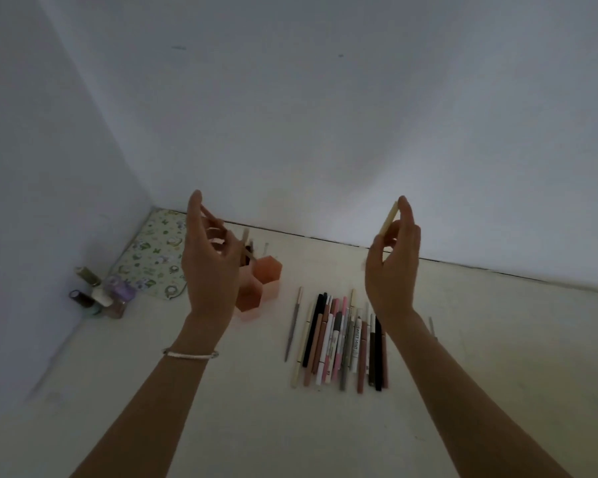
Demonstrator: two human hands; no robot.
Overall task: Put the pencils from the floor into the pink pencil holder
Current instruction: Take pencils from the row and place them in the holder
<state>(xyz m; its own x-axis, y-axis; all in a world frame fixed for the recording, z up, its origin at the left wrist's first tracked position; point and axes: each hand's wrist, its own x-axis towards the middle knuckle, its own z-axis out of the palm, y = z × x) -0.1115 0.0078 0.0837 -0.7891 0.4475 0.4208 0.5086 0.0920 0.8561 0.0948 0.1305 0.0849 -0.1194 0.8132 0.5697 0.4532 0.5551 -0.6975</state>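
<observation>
Only the head view to go on, so here's where it stands, barely started I'd say; the holder sits on the floor near the corner, pink hexagon cells, and just a few sticks poke up out of it, blurry behind the left hand; that hand is raised in front of the holder with its fingers loosely curled and maybe a thin stick in them, can't tell for sure; right hand is up too, fingers pinching one pale pencil well above the floor; the big row of pencils lies flat to the right of the holder, well over a dozen, so nearly everything's left to do.
</observation>
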